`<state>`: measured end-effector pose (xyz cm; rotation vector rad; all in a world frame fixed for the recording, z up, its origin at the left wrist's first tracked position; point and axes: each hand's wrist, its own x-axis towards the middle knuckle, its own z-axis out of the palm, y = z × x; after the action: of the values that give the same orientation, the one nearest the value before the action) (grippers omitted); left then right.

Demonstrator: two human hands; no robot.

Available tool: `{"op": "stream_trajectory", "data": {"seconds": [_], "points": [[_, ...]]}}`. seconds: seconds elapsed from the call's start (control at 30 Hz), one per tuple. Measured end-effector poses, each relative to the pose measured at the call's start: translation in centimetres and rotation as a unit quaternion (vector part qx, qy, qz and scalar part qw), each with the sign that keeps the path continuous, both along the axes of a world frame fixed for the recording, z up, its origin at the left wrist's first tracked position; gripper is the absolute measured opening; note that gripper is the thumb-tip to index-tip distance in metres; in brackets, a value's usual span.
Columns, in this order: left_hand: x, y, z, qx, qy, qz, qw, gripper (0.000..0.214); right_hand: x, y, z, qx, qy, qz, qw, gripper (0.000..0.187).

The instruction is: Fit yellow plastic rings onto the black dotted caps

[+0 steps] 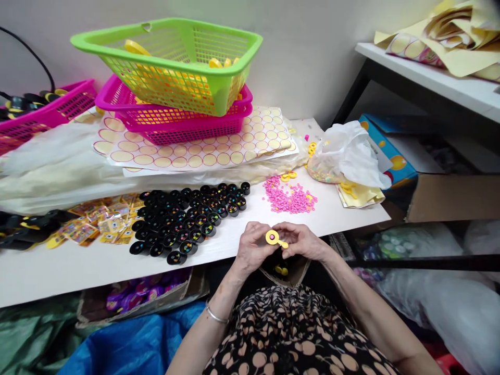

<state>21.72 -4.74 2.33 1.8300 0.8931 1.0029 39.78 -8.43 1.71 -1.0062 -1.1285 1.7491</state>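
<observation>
Between both hands, above the table's front edge, is a yellow plastic piece (pixel 272 237) with a round head, a short handle and a pink dot at its centre. My left hand (pixel 252 244) is closed on the round head from the left. My right hand (pixel 302 242) pinches the handle end from the right. Just beyond the hands lies a scattered pile of small pink beads (pixel 291 197), with a yellow looped piece (pixel 288 176) at its back edge. Below the hands, partly hidden, sits an open box (pixel 300 272) with yellow and black pieces.
Several small black cups (pixel 170 239) holding coloured bits stand left, beside picture packets (pixel 113 225). A green basket (pixel 219 94) of yellow pieces rests on a pink basket (pixel 175 134) over sticker sheets (pixel 211 156). A plastic bag (pixel 347 151) sits right, under a white shelf (pixel 429 78).
</observation>
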Motion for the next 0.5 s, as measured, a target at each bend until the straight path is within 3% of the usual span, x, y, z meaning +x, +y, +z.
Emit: {"op": "stream_trajectory", "data": {"seconds": [0.13,0.27,0.37,0.5], "points": [[0.2,-1.0,1.3,0.033,0.004,-0.036,0.999,0.018,-0.2,-0.7,0.6,-0.02,0.02,-0.005,1.0,0.063],[0.3,-1.3,2.1,0.137,0.028,-0.039,0.989,0.017,-0.6,-1.1,1.7,-0.026,0.031,0.007,0.999,0.067],[0.3,-1.4,2.0,0.214,0.056,-0.061,0.973,0.017,-0.7,-1.3,2.3,-0.031,0.042,0.013,0.999,0.069],[0.3,-1.9,1.4,0.231,0.084,-0.085,0.966,0.017,-0.8,-1.4,2.9,-0.043,0.024,0.034,0.998,0.066]]}}
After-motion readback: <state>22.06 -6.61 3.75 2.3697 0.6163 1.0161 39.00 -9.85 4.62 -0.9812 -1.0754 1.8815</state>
